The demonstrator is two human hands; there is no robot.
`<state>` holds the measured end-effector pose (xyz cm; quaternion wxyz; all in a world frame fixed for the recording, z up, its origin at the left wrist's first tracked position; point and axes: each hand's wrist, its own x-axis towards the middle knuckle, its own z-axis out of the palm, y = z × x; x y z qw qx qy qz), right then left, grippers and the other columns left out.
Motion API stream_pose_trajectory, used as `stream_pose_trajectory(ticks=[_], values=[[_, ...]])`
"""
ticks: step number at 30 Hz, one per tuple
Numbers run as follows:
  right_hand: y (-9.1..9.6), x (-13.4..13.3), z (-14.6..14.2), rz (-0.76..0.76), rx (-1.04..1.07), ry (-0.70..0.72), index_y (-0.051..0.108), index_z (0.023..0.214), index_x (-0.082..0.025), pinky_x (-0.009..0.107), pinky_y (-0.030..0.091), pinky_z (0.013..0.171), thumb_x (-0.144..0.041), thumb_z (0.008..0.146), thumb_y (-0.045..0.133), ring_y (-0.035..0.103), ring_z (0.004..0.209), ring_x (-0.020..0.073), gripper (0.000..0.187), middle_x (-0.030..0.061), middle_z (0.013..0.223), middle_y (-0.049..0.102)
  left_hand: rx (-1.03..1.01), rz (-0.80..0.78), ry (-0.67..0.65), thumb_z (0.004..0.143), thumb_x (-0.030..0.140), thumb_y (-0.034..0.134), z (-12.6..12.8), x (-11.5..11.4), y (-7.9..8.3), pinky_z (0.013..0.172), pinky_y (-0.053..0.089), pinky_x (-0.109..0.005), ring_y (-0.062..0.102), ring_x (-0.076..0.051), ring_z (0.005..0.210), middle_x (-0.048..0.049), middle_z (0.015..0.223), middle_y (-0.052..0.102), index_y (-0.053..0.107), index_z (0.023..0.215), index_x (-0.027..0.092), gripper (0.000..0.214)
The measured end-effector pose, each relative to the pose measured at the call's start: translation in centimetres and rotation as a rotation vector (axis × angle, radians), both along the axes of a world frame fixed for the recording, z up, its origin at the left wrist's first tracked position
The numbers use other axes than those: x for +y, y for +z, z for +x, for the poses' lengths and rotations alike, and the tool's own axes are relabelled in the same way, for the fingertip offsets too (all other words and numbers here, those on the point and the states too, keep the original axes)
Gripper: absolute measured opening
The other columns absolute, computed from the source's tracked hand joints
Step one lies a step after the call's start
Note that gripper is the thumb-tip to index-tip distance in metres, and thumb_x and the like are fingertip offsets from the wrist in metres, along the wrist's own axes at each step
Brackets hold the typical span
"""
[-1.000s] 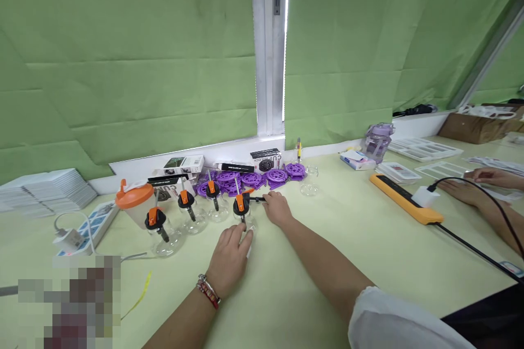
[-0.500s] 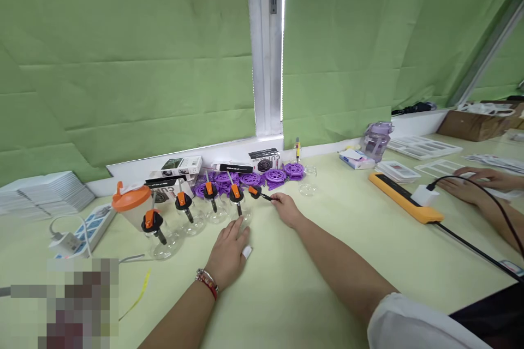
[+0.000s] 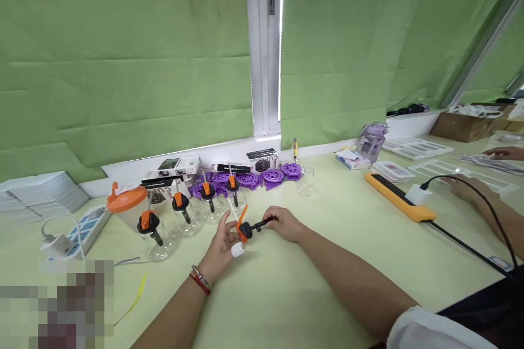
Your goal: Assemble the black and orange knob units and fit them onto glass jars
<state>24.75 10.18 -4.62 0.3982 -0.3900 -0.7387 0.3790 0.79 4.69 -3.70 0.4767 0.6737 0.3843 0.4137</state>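
Note:
A black-and-orange bottle lid (image 3: 245,229) with a long black stem is held in front of me, over the table. My right hand (image 3: 284,223) pinches the end of that stem. At the lid's orange part, the curled fingers and bandaged thumb of my left hand (image 3: 223,248) close on it, the index finger stretched upward. A pale straw-like spout stands up from the lid. Several clear glass bottles with similar lids, the nearest bottle (image 3: 164,251) among them, stand left of my left hand. An unlidded glass jar (image 3: 305,188) stands behind my right hand.
Purple wheel-shaped parts (image 3: 272,176) and cup-holder boxes (image 3: 262,161) line the wall. An orange-lidded cup (image 3: 127,202) and white power strip (image 3: 88,232) sit left. Right are a yellow power strip (image 3: 397,196), a purple bottle (image 3: 372,142) and another person's hand (image 3: 464,188).
My right hand has brought the lid down and nearer. My left hand has lifted from the table, its fingers curling to the lid. The other person's hands at right have moved apart.

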Motion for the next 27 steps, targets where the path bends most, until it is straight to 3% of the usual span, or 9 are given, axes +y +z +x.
stream_pose_trajectory(ticks=[4,10,15,17,19,20,22,25,27], values=[[0.5,-0.4,-0.4,0.128,-0.123,0.072,0.070,0.084,-0.020,0.029,0.045,0.078,-0.010,0.073,0.062,0.058,0.080,0.0159,0.017,0.0030,0.086,0.063,-0.034,-0.168,0.089,0.076,0.042,0.066,0.7,-0.8,0.5,0.065,0.049,-0.028,0.058,-0.013,0.076,-0.0061,0.106,0.053,0.009,0.144,0.026,0.090],[0.9,-1.1,-0.7,0.150,-0.193,0.116,0.070,0.086,-0.021,0.027,0.046,0.072,-0.014,0.075,0.065,0.058,0.076,0.0151,0.014,0.0023,0.083,0.063,0.048,-0.029,0.158,0.076,0.035,0.067,0.6,-1.1,0.9,0.083,0.046,-0.032,0.056,-0.014,0.089,-0.0049,0.107,0.054,0.006,0.145,0.027,0.093],[1.5,-1.3,-0.8,0.193,-0.205,0.115,0.067,0.085,-0.020,0.028,0.046,0.070,-0.029,0.075,0.069,0.058,0.075,0.0162,0.013,0.0039,0.086,0.063,0.023,-0.149,0.188,0.064,0.037,0.075,0.2,-1.2,1.7,0.080,0.046,-0.030,0.057,-0.016,0.088,-0.0027,0.096,0.056,0.040,0.128,0.019,0.075],[1.9,-0.5,0.4,0.285,-0.150,-0.120,0.064,0.095,-0.019,0.031,0.046,0.078,-0.039,0.074,0.070,0.057,0.087,0.0199,0.029,0.0082,0.100,0.062,0.025,-0.172,0.202,0.062,0.037,0.077,-0.2,-1.2,2.1,0.077,0.047,-0.030,0.057,-0.016,0.085,-0.0022,0.093,0.057,0.049,0.114,0.018,0.062],[2.1,0.7,2.5,0.387,-0.102,-0.588,0.054,0.115,-0.016,0.037,0.040,0.094,-0.045,0.074,0.067,0.050,0.110,0.0254,0.052,0.0149,0.121,0.054,0.031,-0.165,0.206,0.061,0.035,0.078,-0.5,-1.2,2.4,0.075,0.046,-0.029,0.057,-0.016,0.083,-0.0021,0.091,0.058,0.053,0.104,0.018,0.053],[2.0,1.4,3.8,0.384,-0.114,-0.818,0.047,0.125,-0.014,0.040,0.034,0.100,-0.048,0.073,0.067,0.044,0.119,0.0275,0.065,0.0177,0.129,0.048,0.030,-0.158,0.207,0.061,0.035,0.078,-0.7,-1.2,2.5,0.075,0.046,-0.029,0.056,-0.016,0.083,-0.0021,0.091,0.058,0.053,0.102,0.018,0.051],[1.6,2.8,6.5,0.272,-0.200,-1.092,0.031,0.137,-0.009,0.042,0.026,0.107,-0.052,0.067,0.069,0.031,0.131,0.0307,0.091,0.0218,0.140,0.037,0.024,-0.147,0.209,0.060,0.034,0.078,-1.0,-1.0,2.5,0.074,0.045,-0.028,0.056,-0.016,0.082,-0.0020,0.090,0.058,0.054,0.097,0.017,0.047],[0.6,4.4,9.3,-0.093,-0.291,-1.196,0.022,0.142,-0.010,0.044,0.026,0.105,-0.061,0.061,0.069,0.029,0.133,0.0344,0.107,0.0222,0.141,0.038,0.036,-0.165,0.187,0.059,0.034,0.078,-1.4,-0.8,2.3,0.070,0.044,-0.026,0.054,-0.015,0.078,-0.0004,0.086,0.056,0.055,0.092,0.016,0.044],[0.0,5.2,10.1,-0.203,-0.371,-1.154,0.021,0.144,-0.011,0.046,0.025,0.105,-0.063,0.059,0.068,0.032,0.132,0.0342,0.110,0.0218,0.137,0.044,0.044,-0.186,0.167,0.059,0.033,0.078,-1.5,-0.7,2.0,0.069,0.043,-0.026,0.053,-0.014,0.076,0.0003,0.085,0.055,0.055,0.091,0.016,0.042]])
